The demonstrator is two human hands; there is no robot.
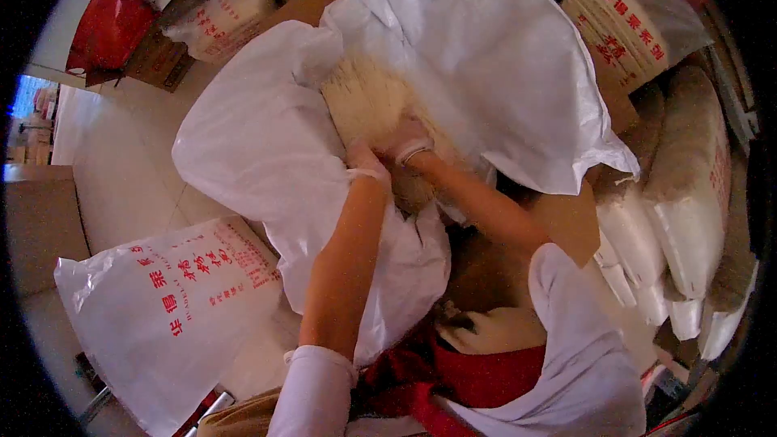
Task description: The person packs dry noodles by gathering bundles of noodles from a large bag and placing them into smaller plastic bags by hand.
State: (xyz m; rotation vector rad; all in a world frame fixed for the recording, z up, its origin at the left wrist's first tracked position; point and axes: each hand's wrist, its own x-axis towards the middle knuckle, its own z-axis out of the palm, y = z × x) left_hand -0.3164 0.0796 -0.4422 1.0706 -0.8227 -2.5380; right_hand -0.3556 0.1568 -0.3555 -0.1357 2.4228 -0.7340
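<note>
Both hands meet on a bundle of pale strands in an opened white sack

The bundle of strands [364, 101] lies in the middle of the scene, within the folds of the white sack [243, 121], which spreads out to its left and rises on its far and right sides. The bundle's long axis runs aslant: one end points far and a little left, the other comes near and a little right, beneath the hands. Most of the strands run roughly along that same line, with loose ones fraying at the right edge.

The left hand [366, 159] touches the bundle on its near left side, and the right hand [407, 137] lies over its right side, just beside the left. The fingers are largely hidden or blurred, so I cannot tell whether either grip is clenched on the strands or only resting against them. A pale edge circles each wrist.

On the near left lies a printed bag [194, 291] with red lettering, its rows running aslant. Brown cardboard [566, 222] shows right of the sack, and beyond it, on the right, long filled bags [688, 186] lie side by side, their long axes running near to far.
</note>
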